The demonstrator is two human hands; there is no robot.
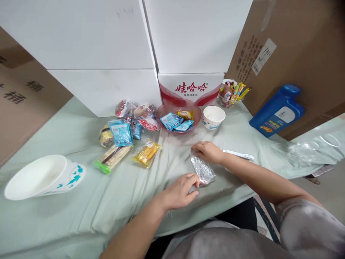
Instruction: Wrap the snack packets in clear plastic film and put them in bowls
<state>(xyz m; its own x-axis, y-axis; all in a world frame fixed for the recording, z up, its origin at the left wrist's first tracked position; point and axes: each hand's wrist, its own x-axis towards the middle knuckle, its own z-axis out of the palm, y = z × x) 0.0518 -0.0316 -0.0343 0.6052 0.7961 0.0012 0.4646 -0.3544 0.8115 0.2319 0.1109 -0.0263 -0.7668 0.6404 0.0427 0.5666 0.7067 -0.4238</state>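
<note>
A clear plastic packet point(202, 169) with something reddish inside lies on the pale green tablecloth point(88, 201) near the front edge. My left hand point(180, 190) pinches its near end with curled fingers. My right hand point(208, 151) presses down on its far end, fingers closed over it. Both forearms reach in from the lower right.
Behind the packet stand a pink bowl of snack packets point(178, 116), a white paper cup point(214, 116) and a white spoon point(238, 154). Loose snack packets point(126, 136) lie left of centre. A tipped white bowl point(43, 177) sits far left, a blue jug point(277, 111) at right. Boxes wall the back.
</note>
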